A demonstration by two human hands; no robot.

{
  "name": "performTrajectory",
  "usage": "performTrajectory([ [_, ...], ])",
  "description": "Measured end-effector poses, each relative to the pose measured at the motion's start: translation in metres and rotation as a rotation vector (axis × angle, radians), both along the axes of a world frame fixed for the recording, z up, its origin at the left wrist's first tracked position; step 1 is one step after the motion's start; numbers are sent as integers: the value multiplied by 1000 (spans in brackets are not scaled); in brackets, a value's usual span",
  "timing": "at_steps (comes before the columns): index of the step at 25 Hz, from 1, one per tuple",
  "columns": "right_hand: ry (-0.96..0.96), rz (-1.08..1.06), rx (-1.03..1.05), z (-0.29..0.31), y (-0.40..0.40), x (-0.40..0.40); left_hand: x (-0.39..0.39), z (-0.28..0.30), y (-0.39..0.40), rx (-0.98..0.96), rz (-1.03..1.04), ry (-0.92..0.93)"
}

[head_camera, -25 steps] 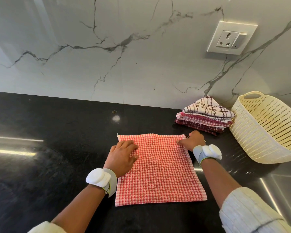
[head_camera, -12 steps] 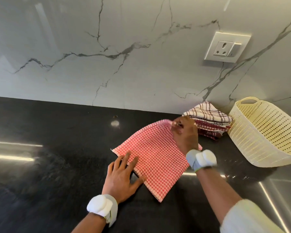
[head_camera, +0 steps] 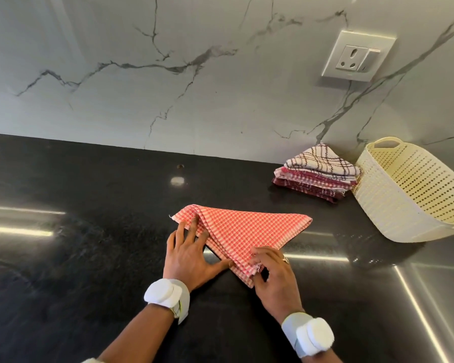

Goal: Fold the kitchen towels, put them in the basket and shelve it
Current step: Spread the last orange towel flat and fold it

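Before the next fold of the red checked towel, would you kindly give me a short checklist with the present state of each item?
1. Red checked towel lies on the counter, folded over: ok.
2. Left hand presses its fingers flat on the towel's left part: ok.
3. Right hand pinches the near corner: ok.
4. Layer edges line up: cannot tell.
5. Stack of folded towels sits apart, out of the way: ok.
6. Basket has room for towels: cannot tell, since its inside is only partly seen.

A single head-worn camera is looking forward and down at a dark counter (head_camera: pixel 89 258), close above it, facing the marble wall (head_camera: pixel 168 100) at 12 o'clock, with a basket (head_camera: pixel 393 210) sitting at 2 o'clock.
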State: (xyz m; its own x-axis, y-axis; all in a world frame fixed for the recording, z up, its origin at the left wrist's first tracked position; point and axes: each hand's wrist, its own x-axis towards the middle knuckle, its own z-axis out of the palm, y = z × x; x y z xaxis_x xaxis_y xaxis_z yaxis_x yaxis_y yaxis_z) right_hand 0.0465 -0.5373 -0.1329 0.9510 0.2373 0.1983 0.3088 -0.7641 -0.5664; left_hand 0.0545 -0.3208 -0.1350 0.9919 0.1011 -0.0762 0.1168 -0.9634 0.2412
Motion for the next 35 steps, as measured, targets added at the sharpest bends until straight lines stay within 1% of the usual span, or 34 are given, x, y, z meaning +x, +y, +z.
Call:
performTrajectory([
  [2,15,-2,-5,-2,-2,-7,0,0,0,-6,-6,10],
  [5,-18,-16,26,4,-4,-13,-2,1,0,-13,-11,21],
  [7,-35,2,-2,4,-5,-15,0,1,2,-19,-20,24],
  [11,20,29,-34,-3,-12,-23,-1,4,0,-36,-15,25],
  [12,21,38,-41,-6,-14,-24,-2,3,0,-70,4,-20],
  [13,25,44,-50,-6,-15,-24,-6,2,1,-141,46,-115],
  [15,35,49,-55,-5,-15,-25,-16,4,2,-321,130,-389],
  [16,44,46,-50,-5,-14,-25,-18,9,0,-365,133,-510],
  [17,48,40,-40,-6,-13,-24,-16,15,-4,-364,91,-585],
  [18,51,35,-37,-8,-13,-24,-11,22,-10,-331,7,-612],
  [19,57,30,-39,-11,-13,-25,-3,27,-19,-291,-88,-584],
  [20,66,25,-39,-13,-14,-26,6,29,-26,-236,-161,-495],
  [21,76,19,-42,-15,-14,-28,13,29,-31,-168,-190,-358],
  [23,63,5,-60,-15,-14,-30,24,15,-31,-43,-129,-90],
  [24,37,6,-70,-15,-15,-32,24,5,-27,-4,-79,-15],
  [26,-14,30,-95,-11,-18,-34,21,-6,-22,23,-28,34],
  [28,1,40,-109,-2,-18,-29,21,-7,-21,13,-40,38],
  [30,5,-28,-42,12,-10,-13,22,-5,-22,17,-45,47],
  [32,-46,-90,56,25,6,11,23,-3,-21,20,-54,58],
  [33,-40,-55,51,28,16,24,23,-4,-21,21,-57,63],
  [35,63,101,-91,22,30,44,21,-4,-19,15,-58,63],
])
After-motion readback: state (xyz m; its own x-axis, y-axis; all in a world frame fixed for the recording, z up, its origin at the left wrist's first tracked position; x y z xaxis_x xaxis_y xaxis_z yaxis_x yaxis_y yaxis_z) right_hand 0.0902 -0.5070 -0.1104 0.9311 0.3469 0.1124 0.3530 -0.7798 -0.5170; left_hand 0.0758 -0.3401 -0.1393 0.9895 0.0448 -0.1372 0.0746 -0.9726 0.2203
